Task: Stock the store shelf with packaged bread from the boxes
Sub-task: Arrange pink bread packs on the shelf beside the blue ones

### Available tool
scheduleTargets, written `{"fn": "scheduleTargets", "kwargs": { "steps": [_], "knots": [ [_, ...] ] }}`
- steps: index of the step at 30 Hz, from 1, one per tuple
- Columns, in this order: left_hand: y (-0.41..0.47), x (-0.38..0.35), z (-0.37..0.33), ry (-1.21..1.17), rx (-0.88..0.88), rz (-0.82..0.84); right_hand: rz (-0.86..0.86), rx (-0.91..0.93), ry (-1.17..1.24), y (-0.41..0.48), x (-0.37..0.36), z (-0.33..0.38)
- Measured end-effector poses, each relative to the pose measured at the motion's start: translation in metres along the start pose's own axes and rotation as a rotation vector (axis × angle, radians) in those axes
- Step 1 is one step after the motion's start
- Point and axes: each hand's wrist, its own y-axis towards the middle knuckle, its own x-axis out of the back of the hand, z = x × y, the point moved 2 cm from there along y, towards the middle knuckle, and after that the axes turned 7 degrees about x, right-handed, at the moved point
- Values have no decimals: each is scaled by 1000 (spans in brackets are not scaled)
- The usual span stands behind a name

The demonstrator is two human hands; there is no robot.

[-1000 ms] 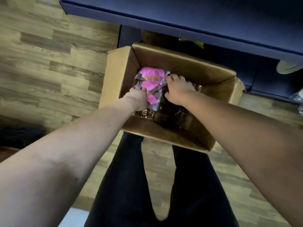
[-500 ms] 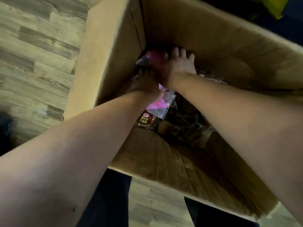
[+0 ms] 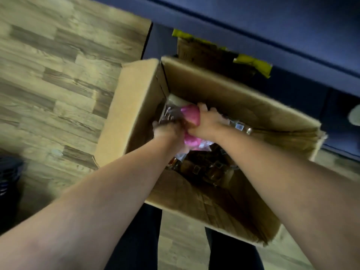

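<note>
An open cardboard box [image 3: 136, 114] stands on the wood floor in front of me. Both my hands reach down into it. My left hand [image 3: 167, 131] and my right hand [image 3: 206, 123] together grip a bundle of pink-wrapped bread packs [image 3: 191, 115] near the box's far left corner. Beneath them, several brown bread packs in clear wrap [image 3: 210, 168] lie on the box bottom. The picture is blurred, so the fingers show poorly.
A dark blue shelf unit [image 3: 272, 36] runs across the top. Under it stands a second cardboard box with yellow tape [image 3: 251, 63]. My dark trouser legs [image 3: 140, 240] are at the bottom. A dark object [image 3: 9, 178] lies at the left edge.
The camera has pulled back up from the box, so the shelf and floor show again. Both hands have closed tighter round the pink packs and lifted them slightly.
</note>
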Motion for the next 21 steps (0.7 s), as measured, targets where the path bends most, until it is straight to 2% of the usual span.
{"fn": "scheduleTargets", "kwargs": {
  "steps": [3, 9, 15, 21],
  "knots": [
    [-41, 27, 10, -19, 6, 25, 5, 27, -67, -39, 27, 19],
    [-147, 99, 57, -28, 48, -104, -46, 153, -146, -124, 96, 78],
    [-252, 172, 129, -129, 231, -265, -202, 324, -261, -219, 182, 153],
    [-352, 256, 203, -142, 237, -443, -383, 411, -320, -300, 270, 219]
  ]
}}
